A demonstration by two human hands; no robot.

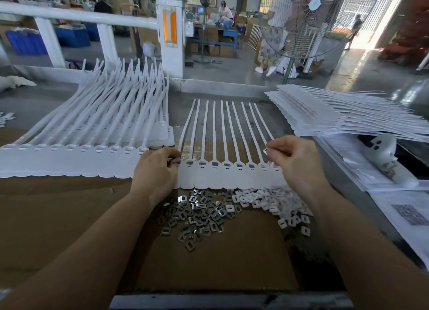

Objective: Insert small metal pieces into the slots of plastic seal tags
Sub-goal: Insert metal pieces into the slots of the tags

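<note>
While the right hand (296, 157) pinches one small metal piece (265, 150) between thumb and fingertip, it hangs just above the last slot on the right end of the strip of seal tags (222, 175). The other fingers are curled in. The left hand (156, 170) has its fingers curled down on the left end of that strip, and something dark sits under its fingertips; I cannot tell if that is a metal piece too.

Just below both hands lies a pile of metal pieces (197, 214), with a pile of little white plastic pieces (262, 199) beside it, under the right wrist.

Things could go wrong here, I think. That tiny, shiny piece could slip out of the pinch and fall into the pile. It could go in crooked or flipped and then jam. If the left hand lets go, the strip may slide on the cardboard (69, 217). A wrist could also bump the piles and mix them up.
</note>
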